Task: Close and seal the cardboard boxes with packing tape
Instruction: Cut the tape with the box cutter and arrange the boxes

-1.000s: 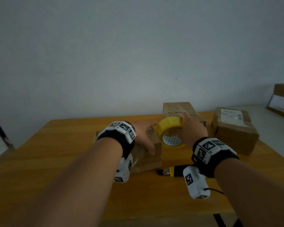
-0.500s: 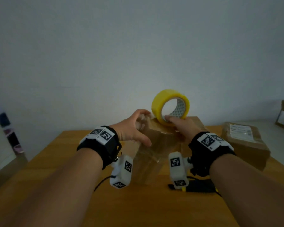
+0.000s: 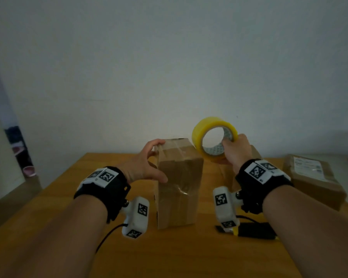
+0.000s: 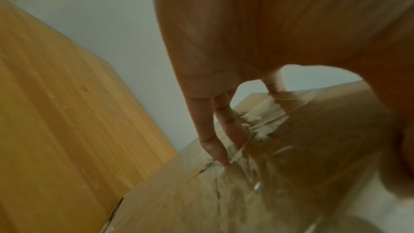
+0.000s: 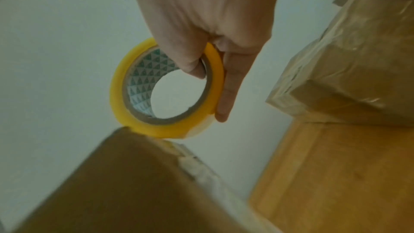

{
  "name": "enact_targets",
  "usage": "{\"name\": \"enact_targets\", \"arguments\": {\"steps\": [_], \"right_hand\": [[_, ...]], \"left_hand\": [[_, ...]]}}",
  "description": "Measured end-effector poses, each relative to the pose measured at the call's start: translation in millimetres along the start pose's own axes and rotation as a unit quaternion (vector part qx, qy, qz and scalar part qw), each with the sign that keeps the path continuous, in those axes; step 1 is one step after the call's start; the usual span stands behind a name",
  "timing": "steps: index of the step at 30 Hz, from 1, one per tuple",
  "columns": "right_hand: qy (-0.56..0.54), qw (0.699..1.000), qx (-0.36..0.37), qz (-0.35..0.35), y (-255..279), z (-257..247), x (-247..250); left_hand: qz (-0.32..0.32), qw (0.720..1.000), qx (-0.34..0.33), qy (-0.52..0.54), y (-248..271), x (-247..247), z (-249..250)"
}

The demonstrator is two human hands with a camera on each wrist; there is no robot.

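1. A yellow-brown wooden worktop (image 3: 72, 199) fills the lower part of the head view.
2. A black and yellow utility knife (image 3: 253, 230) lies on the worktop near its front right.
3. A plain pale grey wall (image 3: 169, 67) rises behind the worktop.
4. Something pink (image 3: 29, 170) sits on the floor at far left, too small to tell.

A tall brown box (image 3: 179, 183) stands upright in the left hand (image 3: 147, 163), with shiny clear tape over its top. The yellow tape roll (image 3: 213, 135) stands on edge in the right hand (image 3: 236, 151), just beside the box's top corner.
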State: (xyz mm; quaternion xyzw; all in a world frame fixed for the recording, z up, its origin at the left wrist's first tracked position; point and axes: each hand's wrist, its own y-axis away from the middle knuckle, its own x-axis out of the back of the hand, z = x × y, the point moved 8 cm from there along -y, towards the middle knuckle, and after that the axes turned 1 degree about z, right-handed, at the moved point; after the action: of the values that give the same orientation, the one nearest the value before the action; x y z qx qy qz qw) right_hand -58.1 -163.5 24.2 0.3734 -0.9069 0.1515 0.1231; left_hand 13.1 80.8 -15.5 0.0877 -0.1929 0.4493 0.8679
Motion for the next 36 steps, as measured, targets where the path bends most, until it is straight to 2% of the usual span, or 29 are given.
{"name": "enact_targets", "arguments": {"steps": [3, 7, 9, 11, 13, 15, 18, 20, 22, 27, 29, 32, 36], "right_hand": [[0.063, 0.997, 0.026, -0.027, 5, 16, 1], [0.042, 0.999, 0.012, -0.03, 7, 26, -7], [0.047, 0.998, -0.003, -0.029, 8, 29, -8], [0.027, 0.999, -0.022, -0.032, 9, 34, -10], [0.019, 0.999, -0.026, -0.032, 9, 35, -13], [0.036, 0.999, -0.009, -0.038, 9, 33, -19], [0.059, 0.997, 0.031, -0.033, 9, 25, -27], [0.066, 0.997, 0.03, -0.033, 8, 28, -31], [0.066, 0.997, 0.025, -0.032, 8, 31, -32], [0.066, 0.994, 0.079, -0.034, 10, 19, -31], [0.071, 0.992, 0.093, -0.037, 11, 17, -30], [0.079, 0.99, 0.107, -0.038, 11, 12, -25], [0.081, 0.985, 0.153, -0.028, 6, -16, -14]], "left_hand": [[-0.01, 1.0, -0.008, 0.027, -2, 0, -1], [-0.022, 0.998, 0.013, 0.057, -1, -1, 0], [-0.036, 0.997, 0.055, 0.031, 2, 3, 3], [-0.054, 0.991, 0.1, -0.063, 5, 7, 15], [-0.033, 0.971, 0.103, -0.213, 1, 15, 38], [-0.014, 0.94, 0.075, -0.333, -11, 9, 61], [-0.054, 0.886, 0.077, -0.454, -26, -18, 65], [-0.057, 0.844, 0.097, -0.524, -30, -27, 56], [-0.051, 0.831, 0.104, -0.545, -29, -30, 53], [-0.064, 0.835, 0.126, -0.532, -33, -21, 58], [-0.08, 0.845, 0.13, -0.512, -36, -22, 59], [-0.086, 0.89, 0.096, -0.438, -41, -29, 64], [-0.007, 0.948, 0.015, -0.317, -40, -15, 70]]}}
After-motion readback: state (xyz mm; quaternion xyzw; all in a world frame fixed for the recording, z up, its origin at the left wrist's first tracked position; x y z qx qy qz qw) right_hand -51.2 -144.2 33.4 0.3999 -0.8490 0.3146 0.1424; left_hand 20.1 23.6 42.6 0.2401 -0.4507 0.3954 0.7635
